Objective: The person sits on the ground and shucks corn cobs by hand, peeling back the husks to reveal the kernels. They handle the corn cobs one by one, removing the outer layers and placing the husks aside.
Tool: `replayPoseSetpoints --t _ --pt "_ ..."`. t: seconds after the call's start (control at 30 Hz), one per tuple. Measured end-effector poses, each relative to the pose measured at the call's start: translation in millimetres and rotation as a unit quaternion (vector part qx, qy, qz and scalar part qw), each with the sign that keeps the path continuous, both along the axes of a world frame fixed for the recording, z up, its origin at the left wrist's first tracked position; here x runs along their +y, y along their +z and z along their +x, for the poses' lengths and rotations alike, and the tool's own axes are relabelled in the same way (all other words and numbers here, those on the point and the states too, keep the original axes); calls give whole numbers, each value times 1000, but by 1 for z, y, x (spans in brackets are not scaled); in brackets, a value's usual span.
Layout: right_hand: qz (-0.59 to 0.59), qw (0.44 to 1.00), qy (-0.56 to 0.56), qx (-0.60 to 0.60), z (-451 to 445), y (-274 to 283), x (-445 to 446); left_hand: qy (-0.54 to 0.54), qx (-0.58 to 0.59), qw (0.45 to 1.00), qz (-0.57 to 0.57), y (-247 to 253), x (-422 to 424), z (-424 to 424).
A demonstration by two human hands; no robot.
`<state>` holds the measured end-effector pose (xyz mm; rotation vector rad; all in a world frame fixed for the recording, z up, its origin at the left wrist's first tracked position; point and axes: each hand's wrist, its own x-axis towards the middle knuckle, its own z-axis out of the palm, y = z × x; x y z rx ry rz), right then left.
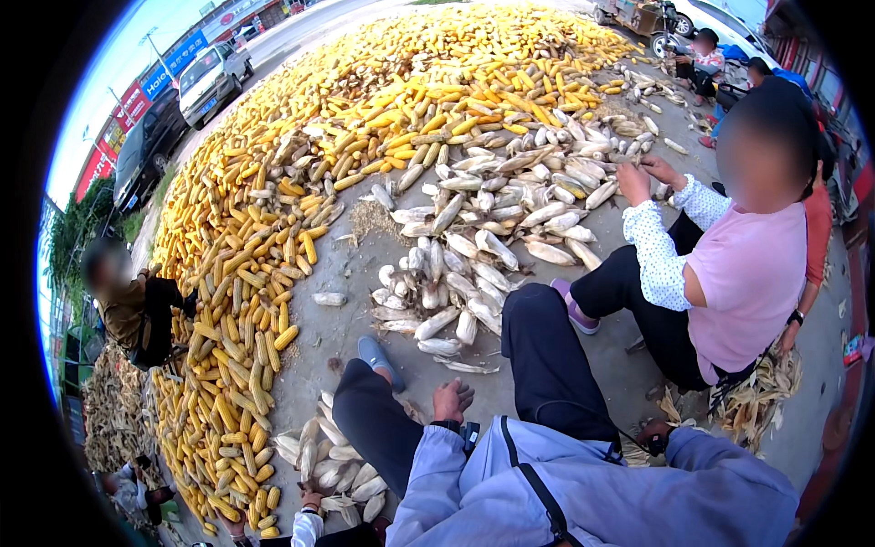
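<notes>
My left hand (pixel 453 400) hangs between my knees with its fingers apart and nothing in it. Low at my other side, my right hand (pixel 655 435) is partly hidden by the sleeve and lies near dry husks (pixel 759 403); its fingers cannot be made out. Ahead of my feet lies a heap of corn ears in pale husks (pixel 437 321). More unhusked ears (pixel 348 472) are on the ground beside my left leg. Beyond them a large pile of husked yellow corn cobs (pixel 232 287) curves from the far side round to the left.
A person in a pink top (pixel 748 273) sits close on the right, hands at a corn ear. Another person's hand (pixel 311 498) is beside the ears at lower left. Someone sits at the pile's left edge (pixel 126 301). Vehicles, including a white truck (pixel 205 82), stand farther off.
</notes>
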<state>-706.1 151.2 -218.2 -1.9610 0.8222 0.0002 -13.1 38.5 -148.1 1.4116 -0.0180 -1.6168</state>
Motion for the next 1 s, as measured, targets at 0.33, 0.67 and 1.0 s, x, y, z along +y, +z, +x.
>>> replayPoseSetpoints --t 0.33,0.67,1.0 --pt "292 949 -114 24 69 15 37 -2 -51 998 45 2 25 31" --pt "338 813 -451 149 163 72 -92 3 -42 998 40 -1 15 17" --pt "147 916 -319 -193 331 341 -223 -2 -38 998 49 -2 17 19"
